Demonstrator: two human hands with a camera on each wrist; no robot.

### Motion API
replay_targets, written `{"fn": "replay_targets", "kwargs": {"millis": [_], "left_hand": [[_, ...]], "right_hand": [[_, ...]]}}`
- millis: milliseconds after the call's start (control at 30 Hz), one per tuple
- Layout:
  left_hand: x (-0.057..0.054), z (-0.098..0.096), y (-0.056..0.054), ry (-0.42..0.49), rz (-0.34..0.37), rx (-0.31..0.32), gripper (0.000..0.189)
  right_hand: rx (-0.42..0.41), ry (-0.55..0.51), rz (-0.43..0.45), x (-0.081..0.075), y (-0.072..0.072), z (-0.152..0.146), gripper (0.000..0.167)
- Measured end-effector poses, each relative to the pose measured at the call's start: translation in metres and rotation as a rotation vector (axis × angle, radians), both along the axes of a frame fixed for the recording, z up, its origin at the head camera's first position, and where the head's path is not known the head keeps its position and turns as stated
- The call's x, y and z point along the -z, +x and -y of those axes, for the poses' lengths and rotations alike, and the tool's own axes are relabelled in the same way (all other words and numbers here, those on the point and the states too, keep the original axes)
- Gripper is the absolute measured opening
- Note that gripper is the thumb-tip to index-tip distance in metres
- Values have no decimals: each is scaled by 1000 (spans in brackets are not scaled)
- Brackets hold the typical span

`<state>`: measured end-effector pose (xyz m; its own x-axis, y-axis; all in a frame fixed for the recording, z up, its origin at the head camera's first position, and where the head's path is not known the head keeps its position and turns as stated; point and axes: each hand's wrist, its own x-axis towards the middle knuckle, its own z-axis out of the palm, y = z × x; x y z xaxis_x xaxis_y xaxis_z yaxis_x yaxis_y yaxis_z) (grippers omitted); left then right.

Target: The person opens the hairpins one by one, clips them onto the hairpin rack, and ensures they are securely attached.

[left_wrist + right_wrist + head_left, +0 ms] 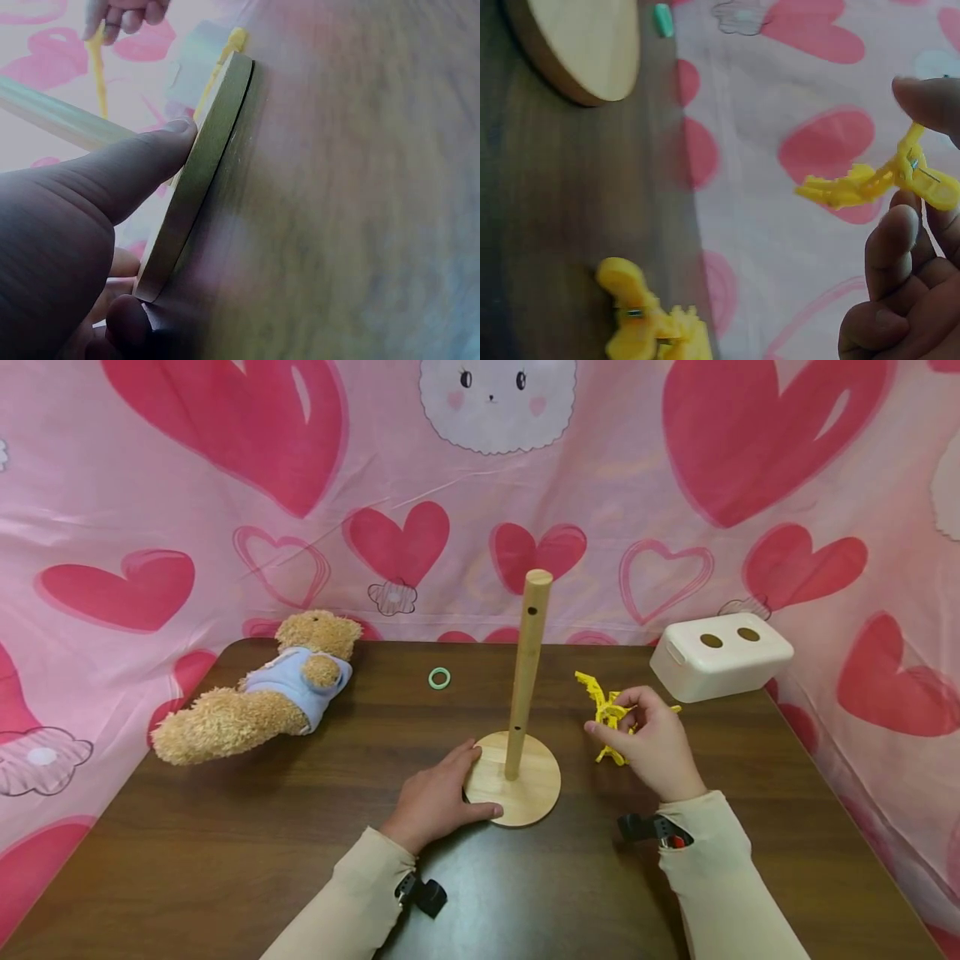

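My left hand [435, 806] grips the edge of the round base of a wooden stand [538, 795], its thumb across the top face and its fingers along the left rim. An upright post with small dark holes rises from the base. To the right, my right hand [654, 750] pinches a yellow spring clip [911, 169] between thumb and fingers. The clip has a metal spring and a long toothed end. Below that hand lies another yellow clip [626, 311], seen in part at the bottom of the right wrist view.
A small green ring [439, 678] lies behind the stand. At the back left a teddy bear [300, 681] in a light blue top lies on the brown table [225, 860]. A white box [720, 664] with two round holes stands at the back right. Heart-patterned cloth hangs behind.
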<state>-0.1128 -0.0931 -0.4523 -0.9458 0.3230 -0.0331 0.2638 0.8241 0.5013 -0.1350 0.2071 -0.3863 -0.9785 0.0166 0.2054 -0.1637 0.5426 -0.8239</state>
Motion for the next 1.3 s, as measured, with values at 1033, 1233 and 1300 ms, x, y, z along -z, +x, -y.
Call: {"fn": "replay_targets", "kwargs": {"millis": [1033, 1233, 1300], "left_hand": [[0, -1, 0, -4, 7, -4, 97], [-1, -1, 0, -1, 7, -2, 96], [-1, -1, 0, 2, 8, -2, 96]], "right_hand": [[-124, 329, 335, 40, -17, 4, 57], [-141, 320, 327, 39, -19, 1, 42], [-155, 325, 321, 41, -20, 1, 36]]}}
